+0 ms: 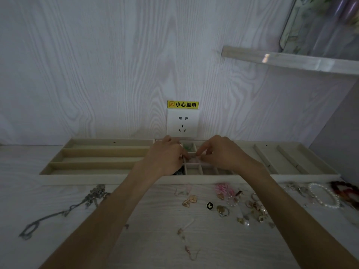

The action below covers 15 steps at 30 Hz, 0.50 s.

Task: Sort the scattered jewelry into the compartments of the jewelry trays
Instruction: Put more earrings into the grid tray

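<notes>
Both hands, the left hand (167,156) and right hand (221,152), met over the small middle compartments of the jewelry tray (136,179), each grip pinching a tiny pale piece (194,159), seemingly light, delicate and best held by its edges.

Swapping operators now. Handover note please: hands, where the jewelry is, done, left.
Left hand and right hand: both over the middle tray, fingertips together on a small pale piece; what it is cannot be told.
Done: a green piece and dark beads sit in small compartments.
Left tray and right tray: nothing visible in them.
Left on the table: grey chain necklace, pearl bracelet, red bead bracelet, rings pile, amber earrings.
</notes>
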Motion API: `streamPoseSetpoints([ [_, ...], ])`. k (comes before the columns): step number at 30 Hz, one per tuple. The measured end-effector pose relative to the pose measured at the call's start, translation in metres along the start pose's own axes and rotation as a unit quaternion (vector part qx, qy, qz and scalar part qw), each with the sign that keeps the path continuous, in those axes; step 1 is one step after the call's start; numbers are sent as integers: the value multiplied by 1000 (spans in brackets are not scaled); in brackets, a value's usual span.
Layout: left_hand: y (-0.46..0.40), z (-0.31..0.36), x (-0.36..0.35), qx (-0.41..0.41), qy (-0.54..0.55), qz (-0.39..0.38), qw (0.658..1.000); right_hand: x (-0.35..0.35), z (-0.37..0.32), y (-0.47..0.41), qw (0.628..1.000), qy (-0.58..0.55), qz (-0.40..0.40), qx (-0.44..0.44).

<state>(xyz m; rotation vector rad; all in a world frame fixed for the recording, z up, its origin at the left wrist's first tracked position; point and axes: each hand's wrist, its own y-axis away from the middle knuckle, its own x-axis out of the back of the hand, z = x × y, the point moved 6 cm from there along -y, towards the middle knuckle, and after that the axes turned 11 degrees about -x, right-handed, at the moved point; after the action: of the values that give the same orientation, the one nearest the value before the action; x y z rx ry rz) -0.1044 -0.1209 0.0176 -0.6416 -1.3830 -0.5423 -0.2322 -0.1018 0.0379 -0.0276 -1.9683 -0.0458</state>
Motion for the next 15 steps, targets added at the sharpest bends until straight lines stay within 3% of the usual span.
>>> streamPoseSetpoints([
  [4, 20, -2, 10, 33, 71, 130, 988, 0, -3, 23, 993, -79, -31, 81],
  [8, 52, 0, 17, 96, 126, 291, 943, -18, -9, 41, 986, -62, -9, 153],
  [12, 65, 3, 18, 124, 155, 312, 929, -14, -11, 52, 976, -51, 79, 196],
  [15, 69, 3, 22, 121, 166, 309, 929, -7, -11, 58, 973, -74, 75, 205],
])
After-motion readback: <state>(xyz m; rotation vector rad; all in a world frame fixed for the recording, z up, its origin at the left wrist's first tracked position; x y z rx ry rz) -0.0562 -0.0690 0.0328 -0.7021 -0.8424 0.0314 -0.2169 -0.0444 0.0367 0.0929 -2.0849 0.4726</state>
